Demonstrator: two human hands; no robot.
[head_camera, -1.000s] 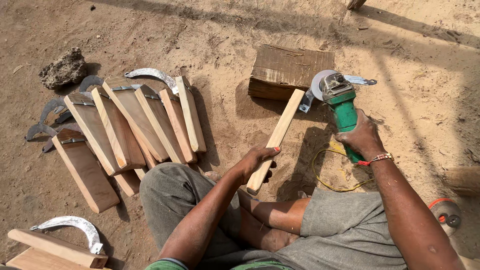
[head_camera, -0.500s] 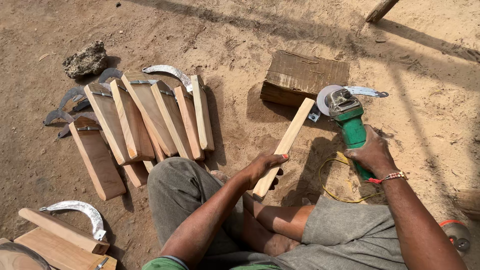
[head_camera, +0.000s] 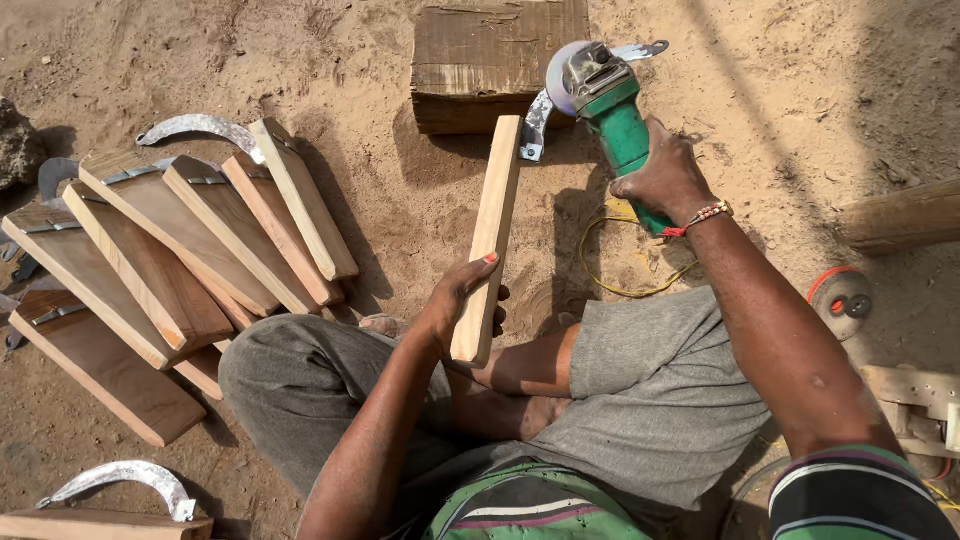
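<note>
My left hand grips the near end of a pale wooden slat, which points away from me toward a dark wooden block on the sand. My right hand holds a green angle grinder by its body. The grinder's disc sits just right of the slat's far end, over a curved metal blade lying against the block. I am sitting on the ground with my legs folded under the slat.
To the left lie several wooden-handled sickles fanned out on the sand, blades at their far ends. Another sickle rests at the bottom left. A yellow cord loops by my knee. A log and a small red-rimmed disc lie to the right.
The view has dropped closer to the work. Both hands keep their grips; the slat has swung to point more nearly straight away from me, and the grinder sits closer to its far end.
</note>
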